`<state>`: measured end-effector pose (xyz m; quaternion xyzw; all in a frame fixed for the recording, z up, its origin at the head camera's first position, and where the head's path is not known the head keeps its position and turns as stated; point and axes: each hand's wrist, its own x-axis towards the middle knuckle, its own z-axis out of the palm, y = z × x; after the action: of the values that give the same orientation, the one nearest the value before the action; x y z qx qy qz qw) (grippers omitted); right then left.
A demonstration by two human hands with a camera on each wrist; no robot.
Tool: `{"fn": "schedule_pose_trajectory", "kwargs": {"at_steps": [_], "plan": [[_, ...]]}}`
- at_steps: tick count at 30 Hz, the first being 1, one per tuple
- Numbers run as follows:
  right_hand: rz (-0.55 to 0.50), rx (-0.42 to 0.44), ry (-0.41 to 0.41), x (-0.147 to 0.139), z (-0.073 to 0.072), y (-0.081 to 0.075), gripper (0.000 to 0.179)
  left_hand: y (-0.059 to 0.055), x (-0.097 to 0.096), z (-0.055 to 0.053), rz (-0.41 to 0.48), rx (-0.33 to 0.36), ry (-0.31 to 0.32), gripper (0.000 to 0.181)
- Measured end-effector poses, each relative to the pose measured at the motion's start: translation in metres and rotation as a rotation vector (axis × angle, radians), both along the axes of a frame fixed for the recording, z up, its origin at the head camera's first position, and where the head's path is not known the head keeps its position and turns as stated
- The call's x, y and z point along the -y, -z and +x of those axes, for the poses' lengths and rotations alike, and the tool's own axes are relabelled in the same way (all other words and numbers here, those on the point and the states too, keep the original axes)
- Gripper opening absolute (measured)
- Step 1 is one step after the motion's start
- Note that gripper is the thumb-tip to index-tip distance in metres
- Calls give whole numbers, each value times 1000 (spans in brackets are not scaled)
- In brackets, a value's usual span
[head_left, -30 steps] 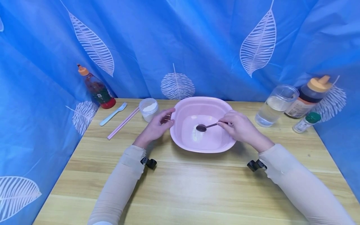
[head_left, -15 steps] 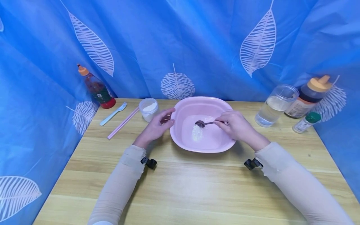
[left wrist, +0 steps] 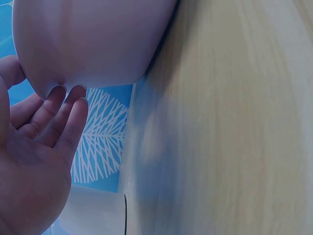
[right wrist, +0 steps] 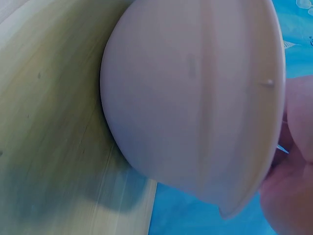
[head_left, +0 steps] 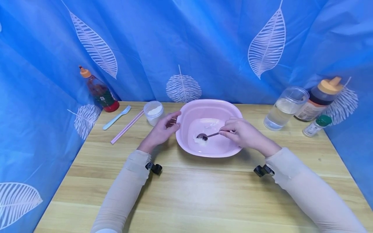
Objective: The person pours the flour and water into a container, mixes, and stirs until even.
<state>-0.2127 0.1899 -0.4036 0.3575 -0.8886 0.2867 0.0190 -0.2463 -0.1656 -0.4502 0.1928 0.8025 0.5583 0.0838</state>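
Note:
In the head view, my right hand [head_left: 240,131] pinches the handle of a small dark spoon [head_left: 202,137]. The spoon's bowl is down in a pink basin [head_left: 182,142], in a patch of wet-looking white powder [head_left: 199,141]. My left hand [head_left: 160,131] holds the basin's left rim. From the left wrist, the left fingertips [left wrist: 80,90] touch the basin's outer side under the rim, with the thumb at the edge. The right wrist view has the basin's outer wall [right wrist: 166,98] covering the spoon; part of my right hand [right wrist: 296,152] shows beyond the rim.
Behind the left hand is a jar of white powder [head_left: 153,113]. Pink chopsticks [head_left: 127,127], a light blue fork [head_left: 116,118] and a red sauce bottle [head_left: 102,92] are further left. A cup of water [head_left: 284,110], a dark sauce bottle [head_left: 317,100] and a green-capped shaker [head_left: 317,126] stand right.
The spoon has moved left and toward the near side inside the basin, and the powder patch has shifted and spread. My left hand and the basin have stayed in place.

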Motion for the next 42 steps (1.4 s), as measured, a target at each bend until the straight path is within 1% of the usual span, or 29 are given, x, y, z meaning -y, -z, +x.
{"fn": "schedule_pose_trajectory", "kwargs": {"at_steps": [6,8,13,17,19,22,25,28,31,37,40,42], "plan": [[28,-13,-15,-9,3,-3,10,1,1,-1,0,0,5,58],[39,-38,-25,-12,5,-5,10,1,1,-1,0,-2,7,59],[56,-137,-30,-23,8,-10,13,1,1,-1,-5,2,5,59],[60,-158,-31,-33,10,-14,14,0,2,-1,-10,1,2,59],[60,-161,-46,-37,11,-14,15,0,2,-1,-11,-1,3,59],[40,-172,-96,-37,10,-13,16,-1,2,-1,-12,-7,4,59],[10,-189,-151,-32,9,-8,17,0,2,-1,-10,-12,7,58],[-15,-195,-173,-23,7,-2,16,0,2,-1,-5,-9,10,59],[-24,-168,-140,-15,5,2,14,0,1,0,-1,-3,11,59],[-21,-84,-19,-5,1,6,10,1,1,0,-3,-7,7,58],[-18,-70,32,-3,-2,6,10,1,1,-1,-6,-11,6,58],[-12,-77,67,-4,-5,7,10,0,1,-1,-8,-12,7,58]]}}
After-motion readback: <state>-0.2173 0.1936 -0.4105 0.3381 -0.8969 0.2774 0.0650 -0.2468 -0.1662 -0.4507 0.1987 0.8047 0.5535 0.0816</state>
